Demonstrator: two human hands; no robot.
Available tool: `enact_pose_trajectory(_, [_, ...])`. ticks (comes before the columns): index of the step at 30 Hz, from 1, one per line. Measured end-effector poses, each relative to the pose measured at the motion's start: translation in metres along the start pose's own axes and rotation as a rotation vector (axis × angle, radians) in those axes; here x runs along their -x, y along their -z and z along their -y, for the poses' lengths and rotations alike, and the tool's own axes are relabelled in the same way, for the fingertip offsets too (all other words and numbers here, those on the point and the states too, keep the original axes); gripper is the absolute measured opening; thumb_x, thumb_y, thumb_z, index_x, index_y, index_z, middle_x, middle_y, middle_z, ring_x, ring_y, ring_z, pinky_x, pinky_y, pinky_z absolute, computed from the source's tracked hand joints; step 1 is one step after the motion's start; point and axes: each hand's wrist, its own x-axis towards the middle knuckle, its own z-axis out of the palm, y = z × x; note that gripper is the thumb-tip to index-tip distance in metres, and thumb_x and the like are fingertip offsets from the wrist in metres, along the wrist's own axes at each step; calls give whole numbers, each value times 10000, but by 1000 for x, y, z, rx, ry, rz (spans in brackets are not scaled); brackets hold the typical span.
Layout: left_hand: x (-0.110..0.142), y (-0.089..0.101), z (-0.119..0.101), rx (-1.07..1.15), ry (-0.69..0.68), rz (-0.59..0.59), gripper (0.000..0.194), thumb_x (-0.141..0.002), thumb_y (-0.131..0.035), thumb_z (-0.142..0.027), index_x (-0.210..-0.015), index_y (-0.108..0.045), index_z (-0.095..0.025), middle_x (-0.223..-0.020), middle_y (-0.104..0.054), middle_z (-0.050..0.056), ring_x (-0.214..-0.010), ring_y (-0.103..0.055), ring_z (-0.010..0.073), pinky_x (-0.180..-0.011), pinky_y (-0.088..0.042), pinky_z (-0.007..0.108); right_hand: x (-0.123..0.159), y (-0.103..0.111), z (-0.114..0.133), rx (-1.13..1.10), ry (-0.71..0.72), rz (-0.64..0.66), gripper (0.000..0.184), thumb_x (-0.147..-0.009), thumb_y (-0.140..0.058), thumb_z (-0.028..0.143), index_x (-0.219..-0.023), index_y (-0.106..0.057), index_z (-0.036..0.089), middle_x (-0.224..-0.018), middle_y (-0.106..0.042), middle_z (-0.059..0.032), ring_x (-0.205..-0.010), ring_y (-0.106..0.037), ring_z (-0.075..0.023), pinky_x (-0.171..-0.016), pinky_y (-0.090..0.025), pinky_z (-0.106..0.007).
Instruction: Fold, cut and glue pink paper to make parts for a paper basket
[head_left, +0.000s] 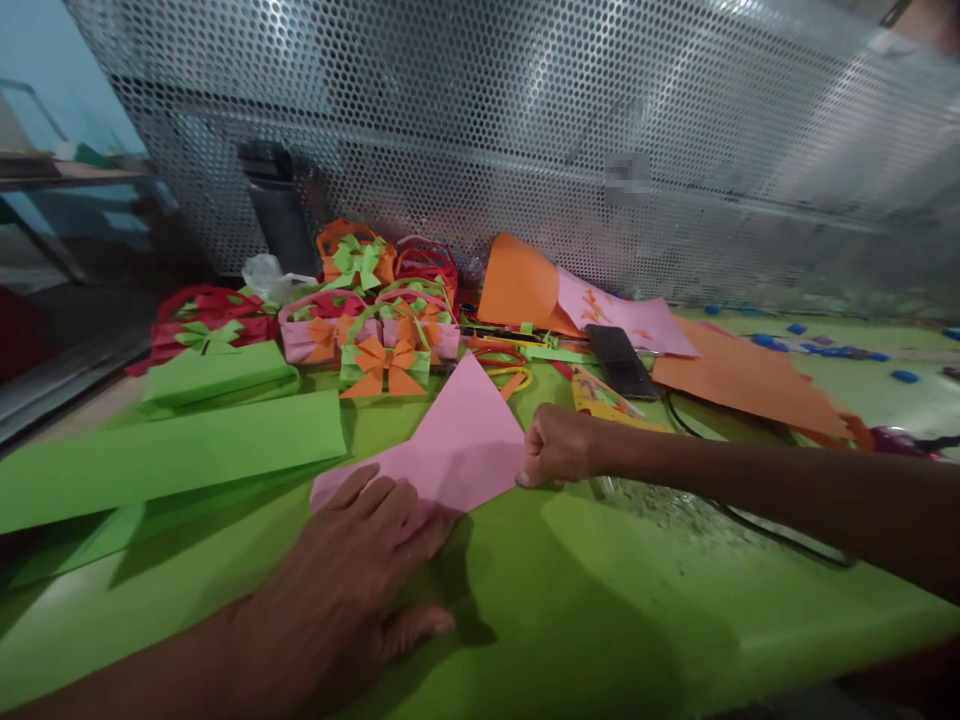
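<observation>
A folded sheet of pink paper [471, 440] lies on the green tabletop [570, 620], one pointed corner facing away from me. My left hand [352, 560] rests on the sheet's near left part, fingers spread and thumb out to the side. At the sheet's right edge, my right hand [559, 445] is closed, thumb and curled fingers pinching the paper. Just beyond the point lie scissors with red and yellow handles [510, 370], partly covered by the sheet. Left of my left hand are long folded green paper pieces [180, 450].
Several small paper baskets with bows [386, 365] stand at the back left, near a dark bottle [281, 205]. A black phone [621, 360], orange sheets [750, 375] and a cable [780, 545] lie to the right. A perforated metal panel [450, 120] closes off the back.
</observation>
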Motion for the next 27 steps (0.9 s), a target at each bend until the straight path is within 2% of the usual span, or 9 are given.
enact_pose_trajectory(6, [1, -4, 3, -47, 9, -21, 569, -776, -638, -525, -1210, -541, -172, -993, -554, 104, -939, -483, 317, -926, -286, 580, 3, 11, -7, 62, -39, -22, 276, -642, -665, 196, -442, -477, 174, -396, -454, 59, -396, -424, -75, -398, -293, -196])
enact_pose_trajectory(11, [5, -6, 3, -61, 1, -29, 560, -766, -660, -484, -1216, -536, -173, -1031, -546, 111, -976, -464, 325, -943, -266, 580, 0, 16, -15, 148, -53, -24, 257, -704, -674, 203, -508, -512, 165, -448, -488, 63, -420, -454, -73, -434, -347, -197])
enact_pose_trajectory(14, [3, -3, 3, -17, 11, -24, 527, -790, -643, -450, -1228, -520, -182, -1035, -545, 97, -952, -462, 302, -911, -298, 542, -2, 21, -27, 239, -18, -63, 274, -751, -671, 220, -538, -510, 160, -467, -464, 82, -433, -444, -73, -454, -354, -206])
enact_pose_trajectory(18, [-1, 2, 5, 65, -26, -20, 501, -871, -530, -498, -1280, -483, -212, -1058, -548, 88, -930, -467, 279, -833, -356, 445, 1, 23, -36, 328, 150, -211, 201, -711, -625, 135, -524, -552, 144, -458, -468, 51, -487, -466, -92, -490, -303, -226])
enact_pose_trajectory(21, [-2, 5, 10, 71, -57, -19, 477, -879, -520, -462, -1292, -481, -226, -1079, -550, 92, -944, -476, 282, -833, -361, 430, 10, 15, -33, 360, 325, -317, 124, -795, -548, 178, -726, -645, 142, -644, -607, 5, -609, -518, -118, -553, -314, -239])
enact_pose_trajectory(24, [-1, 11, 17, 70, -117, 39, 437, -892, -500, -370, -1309, -464, -245, -1081, -571, 83, -952, -493, 267, -879, -356, 435, 22, 0, -27, 390, 464, -360, 151, -857, -516, 202, -824, -653, 150, -829, -656, -44, -745, -545, -150, -631, -339, -257])
enact_pose_trajectory(27, [-2, 18, 26, 65, -225, 95, 408, -912, -465, -323, -1314, -457, -248, -1193, -567, 88, -1064, -478, 276, -1001, -279, 470, 29, -13, -22, 418, 564, -372, 202, -902, -484, 204, -793, -642, 140, -821, -650, -68, -786, -546, -172, -675, -348, -281])
